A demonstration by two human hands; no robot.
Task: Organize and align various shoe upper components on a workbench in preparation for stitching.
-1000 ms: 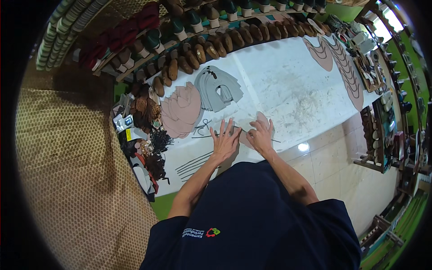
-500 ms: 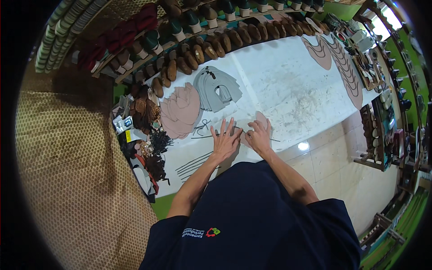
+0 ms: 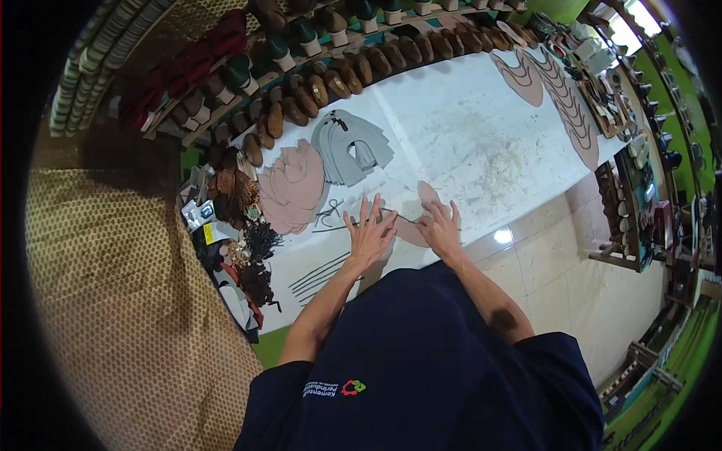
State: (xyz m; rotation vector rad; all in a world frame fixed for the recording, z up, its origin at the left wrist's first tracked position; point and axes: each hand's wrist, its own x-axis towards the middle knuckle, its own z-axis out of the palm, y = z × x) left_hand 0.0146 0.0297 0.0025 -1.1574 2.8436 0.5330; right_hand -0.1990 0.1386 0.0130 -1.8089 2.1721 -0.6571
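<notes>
My left hand lies flat on the white worktable with its fingers spread, pressing on a thin pink cut-out piece. My right hand rests flat on the same piece, fingers apart, just to the right. A pink tip of the piece shows beyond my fingers. Neither hand grips anything. A pair of scissors lies just left of my left hand.
A stack of pink cut pieces and a stack of grey ones lie beyond my left hand. Dark strips lie near the table's front edge. Shoe lasts line the shelf behind. More pink pieces lie at the far right. Clutter fills the left end.
Both hands stay flat on the pink piece; they have shifted only slightly on it.
</notes>
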